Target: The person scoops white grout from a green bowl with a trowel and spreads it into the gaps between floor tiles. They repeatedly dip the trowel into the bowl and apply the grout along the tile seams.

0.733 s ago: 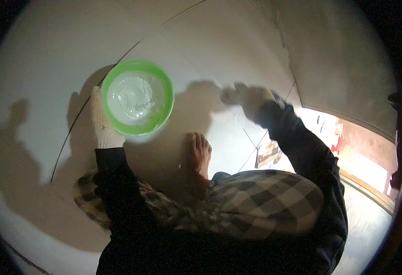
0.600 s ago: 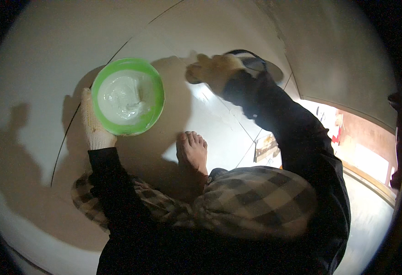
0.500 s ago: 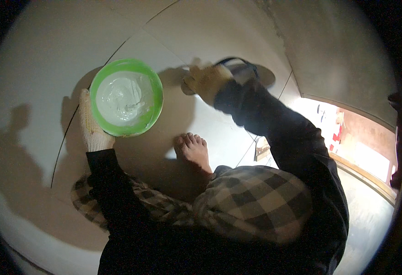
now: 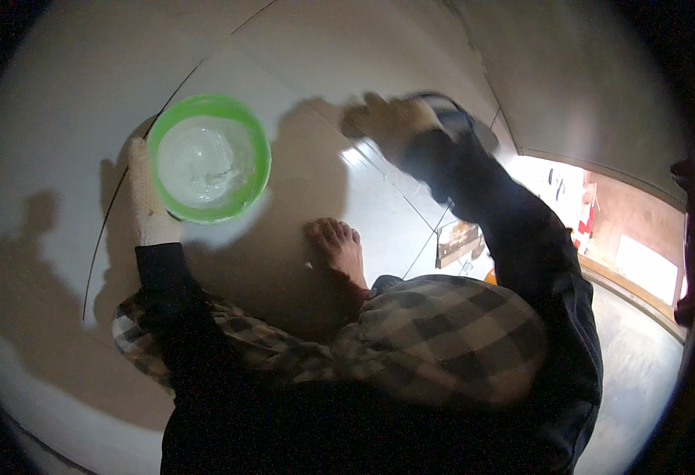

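Observation:
A green bowl of smooth white paste is in my left hand, which wears a pale knit glove. Its fingers lie along the bowl's left side, partly hidden by it. Farther right, my right hand, in a yellowish glove and smeared by motion, is on a dark flip-flop with a dark strap. The hand covers much of the sole, and its fingers curl at the near-left end.
A bare foot stands on the pale tiled floor between my hands. A wide-bladed scraper lies to its right, by my right sleeve. A grey wall or panel rises at the far right, above a bright opening.
My right hand and the flip-flop have shifted right and slightly farther away. The bowl sits a little more to the left in view, still in my left hand. More of the scraper shows.

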Available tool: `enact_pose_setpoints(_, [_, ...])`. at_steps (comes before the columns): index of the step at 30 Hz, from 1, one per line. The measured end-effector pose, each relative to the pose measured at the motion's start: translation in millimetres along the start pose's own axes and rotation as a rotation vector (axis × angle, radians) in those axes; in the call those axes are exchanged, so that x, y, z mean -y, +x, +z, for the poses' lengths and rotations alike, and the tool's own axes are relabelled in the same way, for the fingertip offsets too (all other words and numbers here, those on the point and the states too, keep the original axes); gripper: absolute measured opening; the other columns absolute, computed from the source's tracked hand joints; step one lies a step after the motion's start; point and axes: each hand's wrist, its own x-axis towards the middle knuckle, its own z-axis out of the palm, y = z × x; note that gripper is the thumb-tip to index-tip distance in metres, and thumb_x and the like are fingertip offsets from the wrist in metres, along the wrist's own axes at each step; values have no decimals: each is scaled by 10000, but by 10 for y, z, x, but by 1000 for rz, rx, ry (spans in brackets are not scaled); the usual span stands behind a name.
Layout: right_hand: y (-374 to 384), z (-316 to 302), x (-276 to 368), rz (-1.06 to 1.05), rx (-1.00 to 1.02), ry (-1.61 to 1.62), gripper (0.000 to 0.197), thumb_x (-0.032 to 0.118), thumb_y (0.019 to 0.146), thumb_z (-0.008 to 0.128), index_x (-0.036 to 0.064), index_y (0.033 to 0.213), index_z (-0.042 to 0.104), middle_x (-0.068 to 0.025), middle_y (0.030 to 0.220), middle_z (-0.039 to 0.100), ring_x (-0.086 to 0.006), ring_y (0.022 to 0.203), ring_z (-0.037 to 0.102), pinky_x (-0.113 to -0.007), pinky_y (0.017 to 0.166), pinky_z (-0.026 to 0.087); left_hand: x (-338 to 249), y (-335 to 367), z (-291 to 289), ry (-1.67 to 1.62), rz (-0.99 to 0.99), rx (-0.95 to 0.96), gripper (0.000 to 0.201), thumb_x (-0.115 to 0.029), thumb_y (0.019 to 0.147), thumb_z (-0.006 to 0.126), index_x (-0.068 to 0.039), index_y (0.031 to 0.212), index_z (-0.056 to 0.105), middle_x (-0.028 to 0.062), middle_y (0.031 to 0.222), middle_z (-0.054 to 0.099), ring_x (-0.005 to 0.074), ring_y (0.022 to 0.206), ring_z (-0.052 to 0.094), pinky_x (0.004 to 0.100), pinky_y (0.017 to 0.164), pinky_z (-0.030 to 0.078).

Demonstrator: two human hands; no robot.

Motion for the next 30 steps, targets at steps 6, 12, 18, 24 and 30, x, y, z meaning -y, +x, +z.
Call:
enact_pose_setpoints(6, [230, 103, 17, -67, -3, 258, 339, 172, 904, 527, 160, 1242, 524, -111, 1104, 579, -274, 885, 665, -379, 686, 569, -173, 10, 9, -66, -99, 64, 531, -403, 1020, 421, -6, 1372, 427, 133, 1320, 528, 217, 1204, 537, 358, 1019, 432])
enact_pose_setpoints(12, [-1164, 777, 179, 176, 306, 58, 444, 210, 987, 456, 41, 1380, 339, -175, 1132, 560, -263, 932, 672, -338, 725, 586, -233, -122, 124, 273, 75, 109, 463, -376, 1014, 384, -10, 1230, 566, 118, 1204, 622, 204, 1057, 622, 349, 888, 505])
enact_pose_setpoints(18, [-1799, 672, 113, 250, 780, 176, 406, 178, 988, 461, 192, 1390, 405, -140, 1230, 563, -259, 1007, 665, -368, 799, 576, -310, -280, 380, 256, 3, 134, 504, -403, 1014, 382, -2, 1275, 542, 122, 1217, 616, 203, 1078, 616, 352, 913, 498])
enact_pose_setpoints(24, [-1102, 413, -105, 91, 89, 163, 209, 178, 969, 479, 246, 1121, 606, -70, 1037, 663, -253, 887, 692, -364, 677, 582, -409, -387, 492, 483, -53, 100, 578, -481, 1019, 341, -23, 1343, 480, 144, 1321, 554, 255, 1177, 570, 412, 997, 463])
enact_pose_setpoints(30, [-810, 588, 213, -30, -103, 297, 181, 183, 900, 553, 85, 1017, 651, -110, 912, 688, -282, 823, 688, -388, 653, 572, -349, -331, 528, 317, -194, 123, 597, -516, 1021, 305, -65, 1385, 450, 137, 1378, 510, 259, 1233, 527, 419, 1034, 432])
